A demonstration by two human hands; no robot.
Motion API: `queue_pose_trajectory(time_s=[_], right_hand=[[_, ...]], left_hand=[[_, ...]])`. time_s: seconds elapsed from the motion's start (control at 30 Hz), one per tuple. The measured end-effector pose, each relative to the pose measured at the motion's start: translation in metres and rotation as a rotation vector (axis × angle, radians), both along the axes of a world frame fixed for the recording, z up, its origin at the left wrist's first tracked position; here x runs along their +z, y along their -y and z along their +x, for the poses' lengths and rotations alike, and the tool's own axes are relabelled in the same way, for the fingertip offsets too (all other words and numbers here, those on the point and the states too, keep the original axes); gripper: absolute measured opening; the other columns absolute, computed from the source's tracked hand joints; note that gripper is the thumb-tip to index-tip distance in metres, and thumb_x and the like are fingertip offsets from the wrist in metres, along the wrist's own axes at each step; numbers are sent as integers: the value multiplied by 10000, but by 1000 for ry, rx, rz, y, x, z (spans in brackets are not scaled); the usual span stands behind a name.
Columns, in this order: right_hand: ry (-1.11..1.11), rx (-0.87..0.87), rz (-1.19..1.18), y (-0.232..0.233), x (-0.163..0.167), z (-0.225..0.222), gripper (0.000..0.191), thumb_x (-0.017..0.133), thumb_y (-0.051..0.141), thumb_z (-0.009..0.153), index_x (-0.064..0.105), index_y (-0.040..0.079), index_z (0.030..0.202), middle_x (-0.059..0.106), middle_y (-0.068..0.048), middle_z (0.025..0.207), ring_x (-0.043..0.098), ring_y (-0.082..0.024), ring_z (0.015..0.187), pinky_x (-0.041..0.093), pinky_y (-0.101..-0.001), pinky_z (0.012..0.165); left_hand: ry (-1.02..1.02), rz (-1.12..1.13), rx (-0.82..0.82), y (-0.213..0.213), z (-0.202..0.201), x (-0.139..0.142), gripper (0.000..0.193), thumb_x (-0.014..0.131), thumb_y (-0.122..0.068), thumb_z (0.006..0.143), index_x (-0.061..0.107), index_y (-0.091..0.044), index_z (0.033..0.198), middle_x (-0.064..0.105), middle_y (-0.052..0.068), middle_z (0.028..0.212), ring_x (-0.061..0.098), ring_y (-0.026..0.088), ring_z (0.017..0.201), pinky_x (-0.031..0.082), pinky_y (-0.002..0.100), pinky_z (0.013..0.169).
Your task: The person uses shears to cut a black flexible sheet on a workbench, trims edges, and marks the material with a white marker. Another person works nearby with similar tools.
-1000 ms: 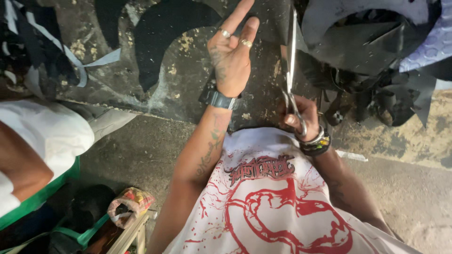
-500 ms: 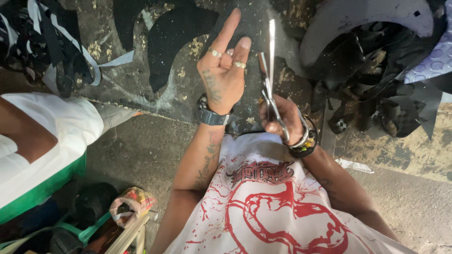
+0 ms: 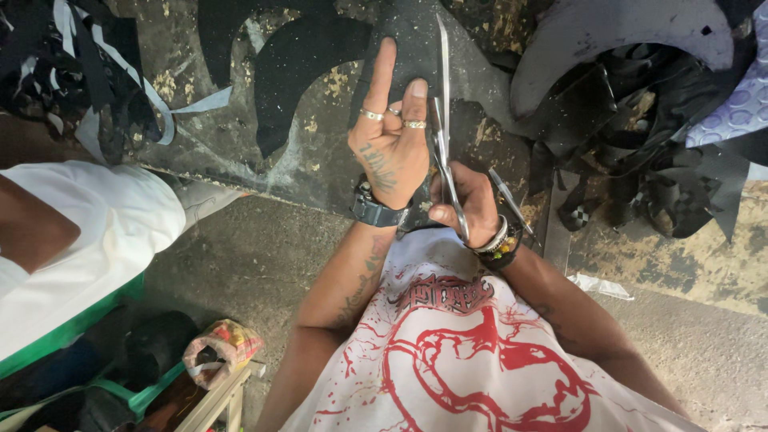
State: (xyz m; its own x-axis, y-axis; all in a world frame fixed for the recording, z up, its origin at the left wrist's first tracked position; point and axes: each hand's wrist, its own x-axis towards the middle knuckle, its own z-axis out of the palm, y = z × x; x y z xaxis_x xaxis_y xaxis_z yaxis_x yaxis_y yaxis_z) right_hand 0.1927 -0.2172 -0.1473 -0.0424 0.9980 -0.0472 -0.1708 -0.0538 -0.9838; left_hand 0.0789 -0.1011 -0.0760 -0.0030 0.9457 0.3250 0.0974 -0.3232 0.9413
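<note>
**Inspector A:** Report the hands, please.

**Inspector B:** Left hand (image 3: 390,152) sits just left of frame centre, back of the hand to the camera. It is pressed on a black sheet piece (image 3: 408,48) that runs up to the top edge. The index finger is stretched straight up, the next finger is half bent, and the others are curled out of view. Two rings and a dark wristwatch (image 3: 376,210) show on it.

**Inspector A:** And the right?

**Inspector B:** Right hand (image 3: 466,204) is just right of the left one, nearly touching it, fingers curled tight round the handles of a pair of scissors (image 3: 445,120). The blades point straight up the frame, close together, lying along the right edge of the left hand over the black piece. Beaded bracelets (image 3: 500,244) circle the wrist.

**Inspector A:** Supporting surface?

**Inspector B:** A worn, dark desk (image 3: 320,164) with yellowish patches, across the upper half. A curved black cut-out (image 3: 288,76) lies on it at upper left centre.

**Inspector A:** Surroundings?

**Inspector B:** A heap of black offcuts (image 3: 648,152) at upper right, with a curved grey sheet (image 3: 608,40) above it. Another person's white sleeve (image 3: 104,232) enters at mid-left. A small patterned bag (image 3: 220,348) sits at lower left. The concrete floor (image 3: 256,256) lies below the desk edge.
</note>
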Motion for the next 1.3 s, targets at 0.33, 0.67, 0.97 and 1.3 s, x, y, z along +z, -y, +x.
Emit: queue_pose_trajectory(time_s=[0.33, 0.67, 0.97, 1.3], right_hand=[[147, -39, -12, 0, 6, 3, 451, 818, 429, 873, 608, 32, 918, 611, 13, 749, 509, -59, 682, 423, -247, 604], [232, -46, -97, 0, 18, 9, 320, 838, 268, 859, 619, 38, 817, 592, 15, 617, 523, -57, 576, 420, -261, 518], [285, -37, -141, 9, 10, 27, 280, 872, 203, 825, 664, 17, 844, 594, 16, 596, 538, -40, 553, 424, -250, 485], [369, -60, -77, 15, 2, 39, 278, 896, 151, 793, 670, -8, 820, 583, 4, 591, 504, -37, 563, 406, -248, 486]], left_hand=[[-51, 30, -16, -1, -2, -3, 451, 687, -175, 1131, 482, -175, 1533, 355, -105, 581, 297, -10, 571, 385, 117, 630], [-28, -36, -70, 0, -8, -3, 505, 690, -168, 1102, 491, -137, 1565, 513, -83, 713, 325, -26, 566, 309, 156, 528], [-61, -69, -125, 3, -11, -11, 491, 722, -114, 1097, 507, -103, 1538, 708, -8, 1292, 373, -52, 648, 359, 145, 540], [-106, -39, -132, 3, -20, -7, 509, 724, -106, 1069, 521, -121, 1536, 741, -28, 1222, 390, -46, 601, 339, 165, 504]])
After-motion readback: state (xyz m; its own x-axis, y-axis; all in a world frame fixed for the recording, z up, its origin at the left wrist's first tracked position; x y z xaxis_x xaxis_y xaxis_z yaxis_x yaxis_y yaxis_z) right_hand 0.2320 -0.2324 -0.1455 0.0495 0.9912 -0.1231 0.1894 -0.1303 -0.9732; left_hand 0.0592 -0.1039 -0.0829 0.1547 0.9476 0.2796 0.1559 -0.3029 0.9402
